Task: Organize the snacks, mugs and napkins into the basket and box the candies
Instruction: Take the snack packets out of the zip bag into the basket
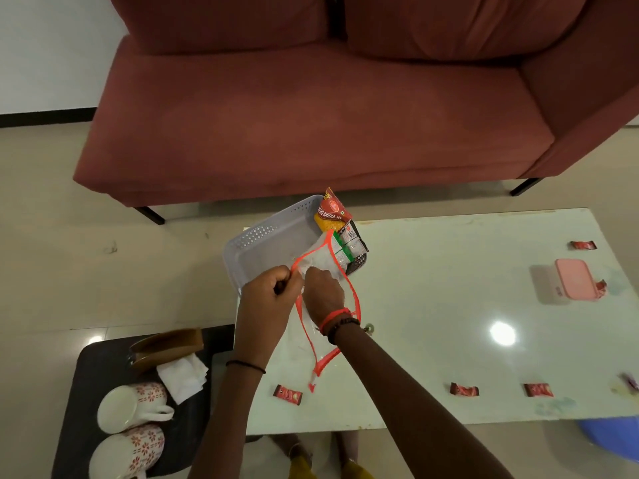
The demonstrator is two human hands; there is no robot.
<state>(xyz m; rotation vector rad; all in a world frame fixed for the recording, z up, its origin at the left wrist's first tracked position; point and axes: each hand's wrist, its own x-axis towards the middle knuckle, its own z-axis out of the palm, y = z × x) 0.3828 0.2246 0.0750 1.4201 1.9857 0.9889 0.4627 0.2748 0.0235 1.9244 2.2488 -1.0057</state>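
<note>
A pale grey perforated basket sits at the table's far left corner, holding a red-and-yellow snack packet and a darker packet at its right end. Both hands meet at its near rim on a clear snack bag with orange trim. My left hand pinches the trim; my right hand grips the bag. Red wrapped candies lie along the near edge and far right. A pink lidded box stands at the right. Two floral mugs lie beside white napkins on a dark stool.
A dark red sofa stands beyond the glossy white table. A brown napkin holder lies on the dark stool at the lower left. A blue tub peeks in at the lower right. My feet show under the table's near edge.
</note>
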